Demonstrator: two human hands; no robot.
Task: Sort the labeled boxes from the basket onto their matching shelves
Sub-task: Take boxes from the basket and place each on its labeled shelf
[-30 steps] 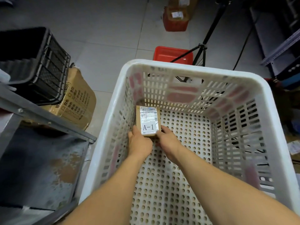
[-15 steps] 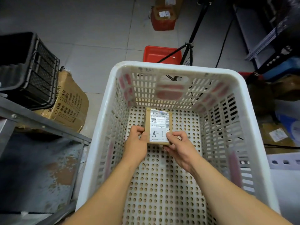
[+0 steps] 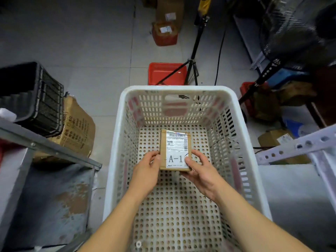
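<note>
A small cardboard box [image 3: 175, 142] with a white label reading A-1 is held over the floor of the white perforated basket [image 3: 116, 142]. My left hand [image 3: 147, 167] grips its left edge with curled fingers. My right hand [image 3: 200, 170] grips its right edge, thumb on the label. No other box shows inside the basket. A grey metal shelf [image 3: 45, 193] lies at the left, and a white slotted shelf rail [image 3: 298, 144] runs at the right.
A black crate [image 3: 36, 99] and a large printed carton [image 3: 76, 130] sit at the left. A red bin [image 3: 166, 72], a black tripod [image 3: 192, 57] and an orange parcel [image 3: 164, 33] stand beyond the basket. Boxes and a fan crowd the right.
Both hands lifted the A-1 box from the basket's far left corner and brought it toward the middle, closer to me. The view has shifted so the basket sits more central.
</note>
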